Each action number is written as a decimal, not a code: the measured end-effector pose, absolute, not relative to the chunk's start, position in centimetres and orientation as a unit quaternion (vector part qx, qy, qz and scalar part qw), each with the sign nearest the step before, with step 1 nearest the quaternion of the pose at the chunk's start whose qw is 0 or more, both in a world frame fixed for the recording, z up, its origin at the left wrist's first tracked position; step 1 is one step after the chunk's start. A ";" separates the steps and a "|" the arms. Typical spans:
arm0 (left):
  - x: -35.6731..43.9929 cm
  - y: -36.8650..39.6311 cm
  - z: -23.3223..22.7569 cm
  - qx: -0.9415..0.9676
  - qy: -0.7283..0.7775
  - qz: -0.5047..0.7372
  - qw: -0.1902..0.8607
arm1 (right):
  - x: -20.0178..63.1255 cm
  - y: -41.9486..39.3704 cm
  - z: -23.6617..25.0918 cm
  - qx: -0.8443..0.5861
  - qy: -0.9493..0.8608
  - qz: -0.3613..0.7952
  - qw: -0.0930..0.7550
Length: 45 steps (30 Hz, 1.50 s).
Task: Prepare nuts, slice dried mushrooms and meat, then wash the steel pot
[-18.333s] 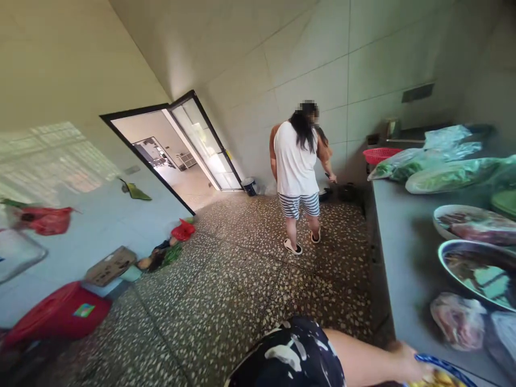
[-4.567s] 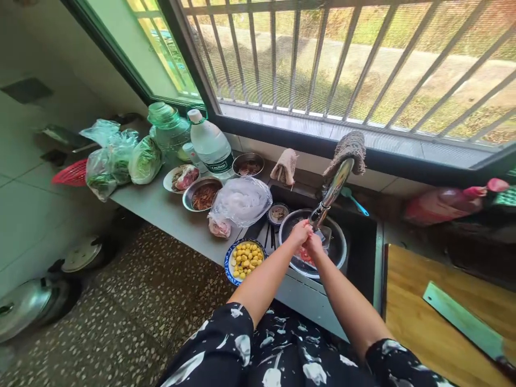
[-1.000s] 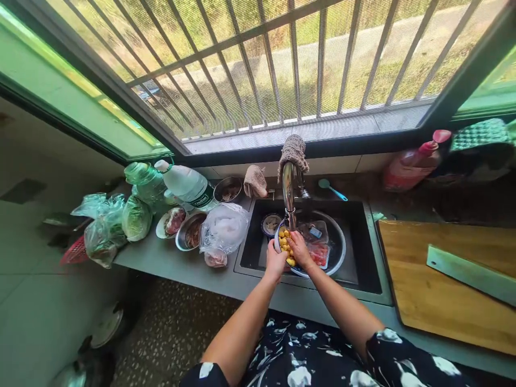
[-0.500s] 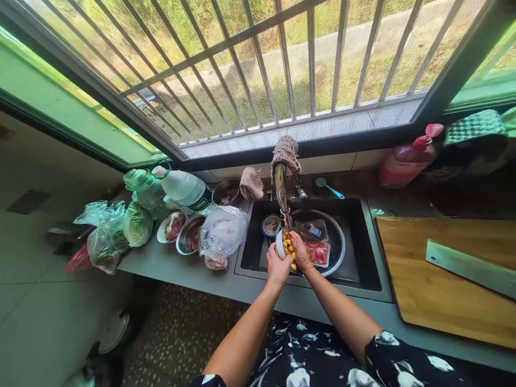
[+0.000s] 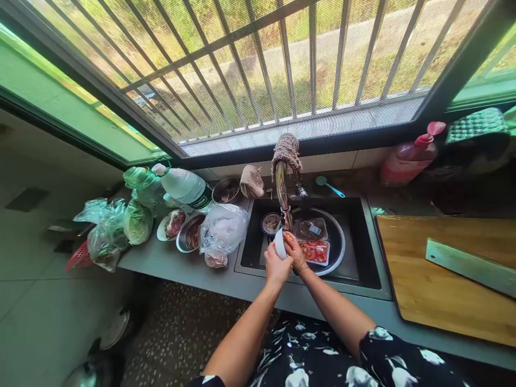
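My left hand [image 5: 277, 267] is closed round a small white bowl [image 5: 279, 244], which is tipped steeply on its side under the faucet [image 5: 283, 196]. My right hand [image 5: 296, 255] cups over the bowl's mouth with its fingers curled against it. Only a sliver of the small round yellow pieces [image 5: 287, 236] in the bowl shows; the rest are hidden by the bowl and the fingers. Below and beside the hands, a large round basin [image 5: 342, 244] sits in the black sink [image 5: 365, 252]. In it lie a tray of red food pieces [image 5: 315, 251] and a clear plastic pack [image 5: 309, 230].
A small dish [image 5: 270, 223] stands in the sink's left side. On the left counter are a plastic-bagged item [image 5: 224, 230], metal bowls, a water bottle [image 5: 187, 188] and a cabbage [image 5: 138, 223]. To the right, a cleaver [image 5: 470, 267] rests on a wooden cutting board [image 5: 411, 290].
The bowl has tipped further, so its white outside shows and most yellow pieces are out of sight. My right hand has shifted left and closed over its mouth.
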<state>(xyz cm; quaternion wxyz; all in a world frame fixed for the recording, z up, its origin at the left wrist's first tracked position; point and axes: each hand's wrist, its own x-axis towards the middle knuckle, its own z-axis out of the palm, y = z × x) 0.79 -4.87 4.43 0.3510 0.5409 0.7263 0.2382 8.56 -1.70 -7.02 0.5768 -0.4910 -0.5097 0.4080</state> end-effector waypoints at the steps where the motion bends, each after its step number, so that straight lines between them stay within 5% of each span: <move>1: 0.7 -4.9 4.4 0.542 0.728 0.234 0.348 | 8.4 -1.8 -7.0 -0.492 -0.507 0.409 0.577; 20: -0.7 -5.7 3.8 0.516 0.742 0.253 0.345 | 6.5 -2.1 -8.0 -0.523 -0.512 0.397 0.554; 33: -7.5 -9.2 -1.7 0.066 0.432 0.492 0.753 | 3.7 -3.4 1.5 -0.568 -0.754 0.169 0.283; 38: -9.8 -7.4 -0.5 0.087 0.413 0.458 0.782 | 3.8 -1.6 6.3 -0.514 -0.728 0.240 0.385; 45: -18.0 -3.2 9.1 0.150 0.331 0.393 0.845 | 1.9 -1.5 16.0 -0.537 -0.601 0.195 0.559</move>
